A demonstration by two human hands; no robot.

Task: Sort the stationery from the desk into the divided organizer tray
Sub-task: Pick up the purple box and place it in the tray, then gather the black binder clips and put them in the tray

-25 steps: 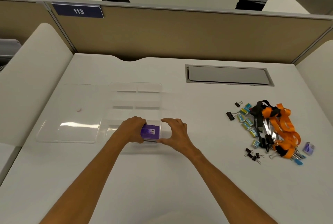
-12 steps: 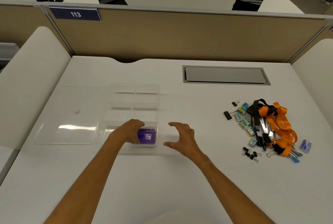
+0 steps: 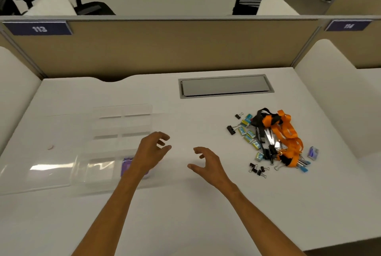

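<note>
Now both hands hold nothing. The left hand [image 3: 151, 152] hangs over the right edge of the clear divided organizer tray [image 3: 123, 109], with its fingers [image 3: 162, 137] spread apart and loosely bent. A purple box [image 3: 126, 166] lies in the lower right compartment of the tray, below the heel of this hand and partly hidden by the wrist; the fingertips are above and to the right of it, away from it. Whether the wrist touches the box, I cannot tell. The right hand [image 3: 206, 163] is near the centre of the frame, over the bare white table [image 3: 185, 214], its fingers also apart and bent, the thumb pointing to the left.

The remaining stationery lies in one pile in the right part of the frame, well apart from both hands: orange lanyards [image 3: 286, 132], black binder clips [image 3: 231, 130], small blue boxes [image 3: 247, 138] and one small purple box [image 3: 313, 152] at the right edge of the pile. Between the right hand and the pile the table is bare. A clear lid [image 3: 41, 173] lies just left of the tray. A grey hatch [image 3: 225, 85] is set in the table above the pile, near the partition.
</note>
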